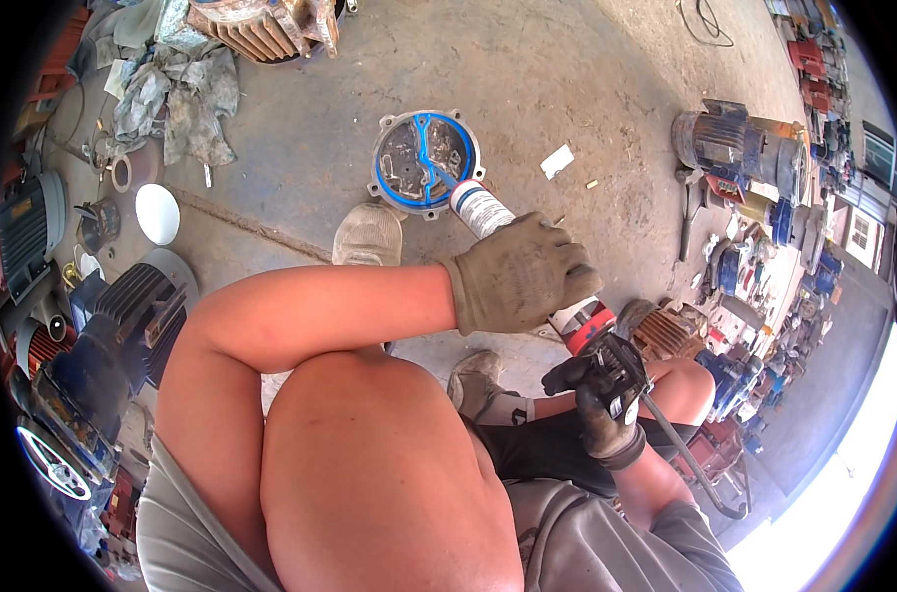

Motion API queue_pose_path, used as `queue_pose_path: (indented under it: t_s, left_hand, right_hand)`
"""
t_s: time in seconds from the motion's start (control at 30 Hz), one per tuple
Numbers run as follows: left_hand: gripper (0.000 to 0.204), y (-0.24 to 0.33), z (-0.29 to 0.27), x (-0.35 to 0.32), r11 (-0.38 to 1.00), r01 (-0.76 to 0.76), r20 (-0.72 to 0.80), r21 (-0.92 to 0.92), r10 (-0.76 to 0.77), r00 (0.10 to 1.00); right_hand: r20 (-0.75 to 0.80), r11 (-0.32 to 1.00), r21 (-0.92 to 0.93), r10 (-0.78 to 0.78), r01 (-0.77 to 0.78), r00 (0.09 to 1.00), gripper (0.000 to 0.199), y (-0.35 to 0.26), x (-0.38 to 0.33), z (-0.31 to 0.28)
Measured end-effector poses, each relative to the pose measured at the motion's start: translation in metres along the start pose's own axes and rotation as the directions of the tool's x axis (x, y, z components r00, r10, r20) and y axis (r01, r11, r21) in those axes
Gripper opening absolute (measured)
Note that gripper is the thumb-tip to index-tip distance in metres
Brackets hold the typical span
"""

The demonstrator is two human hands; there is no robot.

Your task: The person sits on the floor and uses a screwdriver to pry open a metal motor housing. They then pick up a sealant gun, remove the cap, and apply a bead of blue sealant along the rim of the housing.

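Note:
On the floor in front of my shoes lies a round metal cover [378, 163] with bolt lugs about its rim. A blue sealant bead [424, 143] runs round its inner edge and across its middle. The nozzle of a white sealant cartridge [480, 209] reaches over the cover, its tip at or close to the middle bead. My gloved left hand [527, 274] is wrapped round the cartridge. Behind it, my gloved right hand [604, 409] grips the handle of the caulking gun [621, 363] that carries the cartridge; a bent rod sticks out at its back.
Electric motors [720, 143] and loose parts line the right side. More motors [143, 306] stand at left, near a white disc [157, 214] and a roll of tape [123, 175]. Crumpled plastic [187, 104] lies far left, beside a rusty finned housing [261, 30]. A paper scrap [557, 161] lies right of the cover.

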State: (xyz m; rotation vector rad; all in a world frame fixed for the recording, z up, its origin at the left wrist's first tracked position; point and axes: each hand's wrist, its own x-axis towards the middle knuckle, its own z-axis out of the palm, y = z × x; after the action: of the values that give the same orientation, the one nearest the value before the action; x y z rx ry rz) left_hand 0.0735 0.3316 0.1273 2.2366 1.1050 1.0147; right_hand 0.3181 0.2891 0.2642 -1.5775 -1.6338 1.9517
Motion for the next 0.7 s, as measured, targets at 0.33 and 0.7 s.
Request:
queue_pose_path:
  t_s: [0.33,0.7]
  left_hand:
    - [0.026,0.0026,0.0048,0.0021,1.000,0.014,0.038,-0.016,-0.013,0.999]
    - [0.046,0.0064,0.0088,0.0078,0.999,0.024,0.082,-0.039,-0.021,0.996]
  right_hand:
    - [-0.031,0.999,0.035,0.036,-0.035,0.999,0.036,0.0040,-0.0067,-0.0022]
    - [-0.098,0.987,0.156,0.054,-0.039,0.994,0.041,0.0012,-0.0093,0.0009]
